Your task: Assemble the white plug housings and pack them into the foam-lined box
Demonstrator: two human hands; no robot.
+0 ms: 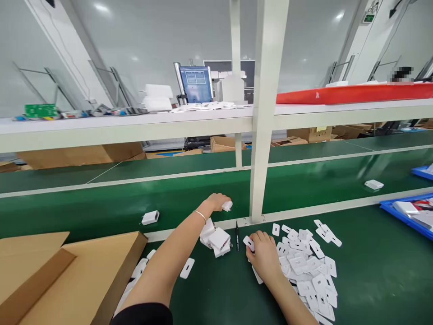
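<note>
White adapter (227, 206) pinched in left hand (215, 201); slotted plate (248, 243) pinched in right hand (265, 253).

The white block (227, 206) is held in the left hand (217, 201), partly covered by it; the flat white plate (248, 242), with rounded corners and a slot, sits slanted in the right hand (264, 253), beside similar plates (306, 265).
</note>
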